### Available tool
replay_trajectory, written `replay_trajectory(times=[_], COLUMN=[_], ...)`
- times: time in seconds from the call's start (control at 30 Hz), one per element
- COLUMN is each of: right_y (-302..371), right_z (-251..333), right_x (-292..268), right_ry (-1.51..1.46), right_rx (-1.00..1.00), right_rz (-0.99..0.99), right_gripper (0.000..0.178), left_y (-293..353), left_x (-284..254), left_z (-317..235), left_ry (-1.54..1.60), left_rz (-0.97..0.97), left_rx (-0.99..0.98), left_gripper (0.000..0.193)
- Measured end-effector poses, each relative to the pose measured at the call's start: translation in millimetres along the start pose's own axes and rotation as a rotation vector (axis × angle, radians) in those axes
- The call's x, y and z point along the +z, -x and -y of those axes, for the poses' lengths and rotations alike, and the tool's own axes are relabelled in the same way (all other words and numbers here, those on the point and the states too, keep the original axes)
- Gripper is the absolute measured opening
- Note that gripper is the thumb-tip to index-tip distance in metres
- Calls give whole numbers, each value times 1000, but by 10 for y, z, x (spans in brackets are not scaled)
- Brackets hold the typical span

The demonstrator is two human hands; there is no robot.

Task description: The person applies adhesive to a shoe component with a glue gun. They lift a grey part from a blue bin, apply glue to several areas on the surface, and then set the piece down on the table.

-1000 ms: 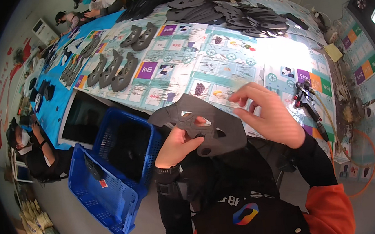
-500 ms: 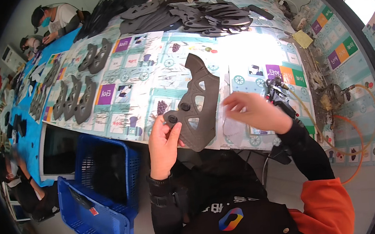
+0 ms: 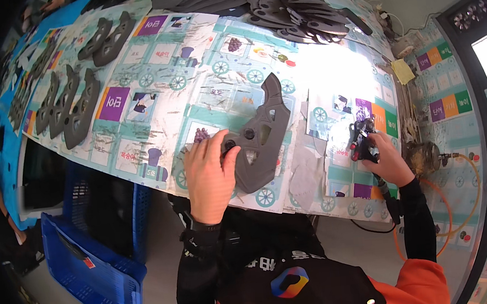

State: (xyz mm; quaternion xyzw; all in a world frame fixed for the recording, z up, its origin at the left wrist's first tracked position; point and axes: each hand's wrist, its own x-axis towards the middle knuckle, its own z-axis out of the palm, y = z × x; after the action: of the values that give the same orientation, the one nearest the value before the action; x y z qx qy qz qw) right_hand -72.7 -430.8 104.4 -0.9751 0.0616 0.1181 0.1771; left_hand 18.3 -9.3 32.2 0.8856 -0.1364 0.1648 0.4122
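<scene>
A: There it is, a dark grey moulded piece (image 3: 277,140), right in front of the person! It appears to lie on the worktop (image 3: 222,110), slanting, its narrow curved end pointing away.

B: And the left hand (image 3: 207,173) is on it, at the near left corner! Thumb and forefinger stand apart, that corner and a round dark hole between them.

A: Gripping, or just steadying?

B: Can't tell from here, folks; the rest of the hand covers the contact.

A: Over to the right, well apart from the piece, the right hand (image 3: 389,158) is at a black hand tool (image 3: 364,137)!

B: Its fingers meet the tool around the handle, but how tightly they close, I can't tell.

A: Between piece and tool, a pale grey patch (image 3: 306,175) on the printed covering.

B: Out left, three similar grey pieces (image 3: 83,121) side by side, two more (image 3: 116,47) beyond them!

A: At the far side, a big heap of dark pieces (image 3: 295,15).

B: Below the left edge, a blue crate (image 3: 92,284), another behind it; far right, a yellowish hose (image 3: 479,179) curves by the wall!
</scene>
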Motion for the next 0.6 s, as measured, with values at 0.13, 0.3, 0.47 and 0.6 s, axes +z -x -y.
replay_trajectory(times=[0.13, 0.3, 0.47, 0.6], right_y=[19, -71, -246, -401], right_z=[-108, 948, 1820, 2074], right_x=[39, -394, -395, -310], right_ry=[-2, -813, -698, -498], right_rx=[-35, 21, -62, -15], right_rz=[-173, 282, 598, 725], right_gripper=[57, 60, 55, 44], left_y=[39, 70, 75, 79], left_x=[109, 126, 124, 114], left_z=[0, 63, 110, 105], left_ry=[-58, -128, -141, -116], left_rz=[9, -18, -15, 2], left_rx=[66, 87, 74, 71], left_gripper=[33, 37, 39, 41])
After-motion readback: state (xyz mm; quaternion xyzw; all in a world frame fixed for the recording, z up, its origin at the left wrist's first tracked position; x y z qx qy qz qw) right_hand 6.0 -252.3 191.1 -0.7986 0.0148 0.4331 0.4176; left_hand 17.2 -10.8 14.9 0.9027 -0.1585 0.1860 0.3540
